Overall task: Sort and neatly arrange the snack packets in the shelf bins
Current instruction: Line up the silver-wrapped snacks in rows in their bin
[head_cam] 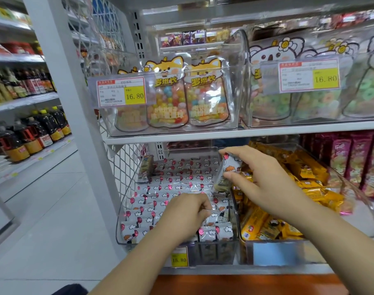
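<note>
One white balloon-print packet (pixel 229 167) is standing upright against the right wall of the lower left bin (pixel 120 222), the right hand (pixel 267 182) pinching it in a thumb-and-finger grip. The left hand (pixel 187 211) is curling down among the many matching packets (pixel 160 188) lying there; whether its grip is holding one cannot be told. Yellow packets (pixel 309 186) are filling one neighbouring bin, and three fox pouches (pixel 168 92) are standing above.

Far left: shelves of dark bottles (pixel 33 133) above a pale floor (pixel 54 199). Centre: white upright post (pixel 75 107) beside wire mesh panel (pixel 126 167). Near edge: orange ledge (pixel 245 284).
</note>
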{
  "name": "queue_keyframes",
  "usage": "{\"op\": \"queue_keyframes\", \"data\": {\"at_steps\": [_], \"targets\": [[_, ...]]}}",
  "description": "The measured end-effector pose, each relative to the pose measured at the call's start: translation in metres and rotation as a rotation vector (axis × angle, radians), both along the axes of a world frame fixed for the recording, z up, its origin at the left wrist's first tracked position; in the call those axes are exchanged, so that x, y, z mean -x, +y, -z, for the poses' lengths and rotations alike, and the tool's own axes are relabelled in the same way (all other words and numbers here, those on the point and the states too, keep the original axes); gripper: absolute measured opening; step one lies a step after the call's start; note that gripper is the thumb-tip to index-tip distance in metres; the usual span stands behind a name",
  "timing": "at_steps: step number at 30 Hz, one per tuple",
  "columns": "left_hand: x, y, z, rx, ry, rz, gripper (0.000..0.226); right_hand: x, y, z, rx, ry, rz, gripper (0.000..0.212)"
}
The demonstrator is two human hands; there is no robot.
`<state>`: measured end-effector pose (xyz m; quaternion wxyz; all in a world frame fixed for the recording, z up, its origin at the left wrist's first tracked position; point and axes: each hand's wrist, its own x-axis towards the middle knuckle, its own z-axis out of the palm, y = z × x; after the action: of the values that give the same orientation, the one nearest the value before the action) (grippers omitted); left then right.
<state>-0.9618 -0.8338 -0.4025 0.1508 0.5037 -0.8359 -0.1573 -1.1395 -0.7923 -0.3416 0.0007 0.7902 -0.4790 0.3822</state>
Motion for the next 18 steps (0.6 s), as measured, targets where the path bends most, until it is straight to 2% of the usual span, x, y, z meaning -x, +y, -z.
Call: {"op": "queue_keyframes", "data": {"at_steps": [5,11,14,18], "targets": [[0.000,0.006,0.003,0.139,-0.059,0.017,0.006,-0.006,0.002,0.004,-0.154,0.093,0.037,0.037],[0.000,0.006,0.005,0.110,-0.016,-0.001,0.006,-0.008,-0.004,0.021,-0.221,0.433,0.153,0.037],[0.000,0.007,0.006,0.135,0.007,-0.017,0.007,-0.005,-0.006,0.018,-0.219,0.479,0.169,0.040],[0.001,0.008,0.008,0.164,0.021,-0.027,0.008,-0.007,-0.004,0.016,-0.186,0.450,0.219,0.039]]}}
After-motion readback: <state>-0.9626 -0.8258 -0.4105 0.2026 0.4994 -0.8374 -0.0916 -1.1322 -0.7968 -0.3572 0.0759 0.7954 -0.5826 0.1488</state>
